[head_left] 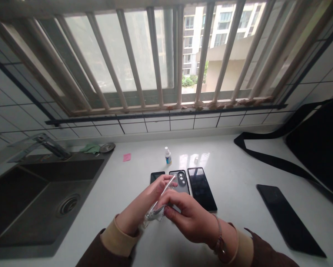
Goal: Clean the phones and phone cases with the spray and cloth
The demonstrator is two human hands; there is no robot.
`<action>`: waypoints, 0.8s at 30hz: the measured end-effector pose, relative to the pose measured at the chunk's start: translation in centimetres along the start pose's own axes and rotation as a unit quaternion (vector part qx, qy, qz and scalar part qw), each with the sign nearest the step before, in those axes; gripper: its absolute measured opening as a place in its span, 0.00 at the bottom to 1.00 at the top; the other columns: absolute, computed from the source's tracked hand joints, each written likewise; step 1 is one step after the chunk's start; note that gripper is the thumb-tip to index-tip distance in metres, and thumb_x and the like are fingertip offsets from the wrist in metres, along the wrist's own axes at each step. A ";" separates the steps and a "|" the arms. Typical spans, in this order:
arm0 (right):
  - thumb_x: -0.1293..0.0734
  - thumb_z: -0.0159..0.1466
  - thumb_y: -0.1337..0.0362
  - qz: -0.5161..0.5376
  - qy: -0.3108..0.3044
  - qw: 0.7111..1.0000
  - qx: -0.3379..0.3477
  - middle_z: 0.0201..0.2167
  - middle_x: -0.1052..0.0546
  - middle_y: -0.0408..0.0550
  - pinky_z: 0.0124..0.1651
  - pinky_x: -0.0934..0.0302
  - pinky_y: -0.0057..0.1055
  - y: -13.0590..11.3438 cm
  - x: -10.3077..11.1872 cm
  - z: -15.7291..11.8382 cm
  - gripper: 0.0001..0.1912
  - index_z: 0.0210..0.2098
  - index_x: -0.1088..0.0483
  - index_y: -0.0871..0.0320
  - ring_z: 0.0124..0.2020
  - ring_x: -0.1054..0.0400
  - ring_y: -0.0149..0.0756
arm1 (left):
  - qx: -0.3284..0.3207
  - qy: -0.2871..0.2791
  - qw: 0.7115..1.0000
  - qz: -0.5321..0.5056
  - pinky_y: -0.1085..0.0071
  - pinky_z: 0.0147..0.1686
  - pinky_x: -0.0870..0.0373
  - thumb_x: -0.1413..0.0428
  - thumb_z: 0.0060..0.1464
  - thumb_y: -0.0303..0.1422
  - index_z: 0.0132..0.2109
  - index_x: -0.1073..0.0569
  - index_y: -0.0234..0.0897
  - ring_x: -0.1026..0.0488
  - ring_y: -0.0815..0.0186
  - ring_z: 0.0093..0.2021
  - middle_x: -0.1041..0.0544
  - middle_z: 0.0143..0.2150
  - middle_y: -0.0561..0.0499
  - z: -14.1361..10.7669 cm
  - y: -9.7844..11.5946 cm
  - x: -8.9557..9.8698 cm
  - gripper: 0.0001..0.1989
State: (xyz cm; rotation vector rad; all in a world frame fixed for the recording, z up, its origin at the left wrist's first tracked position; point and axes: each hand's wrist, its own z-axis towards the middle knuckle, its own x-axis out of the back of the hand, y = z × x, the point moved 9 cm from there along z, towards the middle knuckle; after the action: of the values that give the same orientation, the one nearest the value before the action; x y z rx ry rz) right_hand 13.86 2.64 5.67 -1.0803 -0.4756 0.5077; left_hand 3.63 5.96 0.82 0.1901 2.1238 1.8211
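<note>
as the left hand [156, 188] grips a clear case [168, 184], the right hand [189, 212] pinches a grey cloth [159, 213].

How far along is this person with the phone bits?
Done: nothing is clearly finished; wiped and unwiped would look alike here. In hand: the left hand holds a clear plastic case, while the right hand pinches what looks like a small grey cloth at its lower end. Remaining, perhaps: the glossy black phone and the grey, black-rimmed case, both lying flat, neither held.

Tilted clear case [165, 190] above counter [99, 207], crumpled pale cloth [158, 214] at near end
</note>
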 end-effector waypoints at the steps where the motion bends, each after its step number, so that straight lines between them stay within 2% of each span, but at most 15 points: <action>1: 0.36 0.75 0.65 -0.007 -0.008 1.000 0.017 0.42 0.19 0.50 0.54 0.32 0.38 -0.5 -0.1 0.0 0.08 0.44 0.24 0.56 0.45 0.25 0.39 | 0.001 -0.007 1.000 0.000 0.58 0.60 0.29 0.41 0.64 0.55 0.60 0.22 0.40 0.23 0.48 0.58 0.22 0.59 0.36 -0.1 0.1 -0.1 0.28; 4: 0.36 0.74 0.67 -0.030 -0.012 0.999 0.042 0.43 0.18 0.50 0.60 0.35 0.41 -1.2 -0.3 0.2 0.08 0.43 0.24 0.55 0.49 0.26 0.41 | -0.002 -0.036 0.999 -0.021 0.57 0.59 0.28 0.39 0.64 0.47 0.63 0.26 0.41 0.22 0.50 0.56 0.24 0.62 0.37 0.0 0.4 -0.4 0.25; 6: 0.36 0.74 0.67 -0.038 0.009 0.999 0.036 0.43 0.18 0.50 0.59 0.34 0.40 -0.9 0.1 0.2 0.08 0.43 0.24 0.55 0.48 0.26 0.41 | -0.007 -0.050 0.998 -0.044 0.56 0.61 0.30 0.38 0.64 0.44 0.65 0.28 0.41 0.23 0.50 0.58 0.25 0.63 0.38 0.0 0.5 -0.5 0.26; 10: 0.36 0.75 0.64 -0.016 0.078 0.996 -0.031 0.45 0.18 0.50 0.58 0.33 0.38 1.0 1.7 0.3 0.09 0.45 0.22 0.55 0.50 0.25 0.40 | -0.014 -0.044 0.997 -0.068 0.58 0.65 0.35 0.43 0.68 0.42 0.67 0.29 0.39 0.29 0.50 0.66 0.26 0.66 0.38 -0.1 0.6 -0.6 0.24; 13: 0.34 0.74 0.58 0.029 0.110 0.988 -0.102 0.44 0.17 0.50 0.53 0.31 0.37 3.1 2.8 0.3 0.11 0.46 0.21 0.56 0.47 0.24 0.41 | -0.014 -0.059 0.991 -0.122 0.60 0.64 0.34 0.43 0.68 0.41 0.68 0.29 0.39 0.30 0.50 0.67 0.27 0.68 0.39 0.0 0.4 -1.1 0.25; 16: 0.32 0.73 0.53 0.116 0.162 0.966 -0.165 0.41 0.17 0.50 0.43 0.29 0.34 5.6 3.9 0.1 0.15 0.48 0.20 0.57 0.39 0.24 0.39 | 0.010 -0.067 0.981 -0.180 0.61 0.55 0.26 0.44 0.70 0.40 0.69 0.32 0.41 0.24 0.53 0.60 0.26 0.65 0.39 0.4 -0.4 -1.3 0.24; 19: 0.33 0.72 0.49 0.174 0.270 0.932 -0.167 0.40 0.16 0.50 0.37 0.27 0.34 6.9 6.2 -0.6 0.20 0.53 0.22 0.58 0.35 0.23 0.39 | 0.048 -0.051 0.974 -0.214 0.61 0.46 0.23 0.48 0.71 0.43 0.69 0.36 0.39 0.17 0.54 0.47 0.20 0.55 0.35 0.9 -1.2 -1.0 0.25; 22: 0.34 0.73 0.51 0.084 0.378 0.913 -0.125 0.45 0.15 0.53 0.46 0.24 0.38 5.7 8.9 -1.8 0.20 0.55 0.22 0.57 0.43 0.20 0.44 | 0.080 -0.032 0.972 -0.218 0.63 0.42 0.22 0.52 0.72 0.47 0.68 0.41 0.36 0.16 0.54 0.40 0.18 0.48 0.32 1.0 -1.7 -0.8 0.26; 24: 0.34 0.74 0.55 -0.039 0.378 0.921 -0.083 0.50 0.15 0.53 0.55 0.25 0.41 3.8 9.2 -1.8 0.17 0.55 0.21 0.56 0.50 0.20 0.46 | 0.090 -0.038 0.971 -0.217 0.67 0.37 0.23 0.53 0.73 0.47 0.68 0.41 0.36 0.17 0.56 0.38 0.18 0.47 0.32 0.9 -1.9 -1.1 0.26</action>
State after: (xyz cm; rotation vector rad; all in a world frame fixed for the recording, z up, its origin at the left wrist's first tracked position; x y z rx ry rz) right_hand 21.65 8.38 2.59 -1.3162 0.1268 -0.0476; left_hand 5.21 6.13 -0.97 -0.1514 2.0746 1.3537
